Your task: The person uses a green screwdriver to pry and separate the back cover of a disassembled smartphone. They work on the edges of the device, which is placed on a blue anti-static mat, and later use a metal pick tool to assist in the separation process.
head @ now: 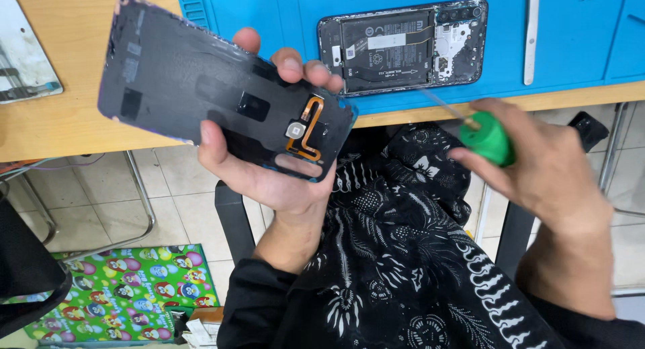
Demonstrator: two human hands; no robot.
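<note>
Back cover [222, 87]: dark, inner face toward the camera, held in the air over the counter [60, 120] edge by the left hand [269, 167], thumb on the near long edge, fingertips [290, 63] curled over the far one. Long axis runs from upper left down to lower right; the end bearing the orange flex [309, 124] and small square sensor [294, 129] lies lowest, in the palm. Screwdriver [487, 137]: green handle clamped in the right hand [544, 167], thin shaft pointing up-left toward the phone [403, 47], tip just beside its near edge; whether it touches is unclear. Phone: opened, battery and board exposed, flat on the blue mat [269, 13], long axis left to right, camera end to the right. Hands well apart, the cover left of the phone, the driver right. Mat's near edge sits close to the counter edge; bare wood lies left of the mat. Below: patterned black cloth [403, 255] over the lap, tiled floor [175, 201].
</note>
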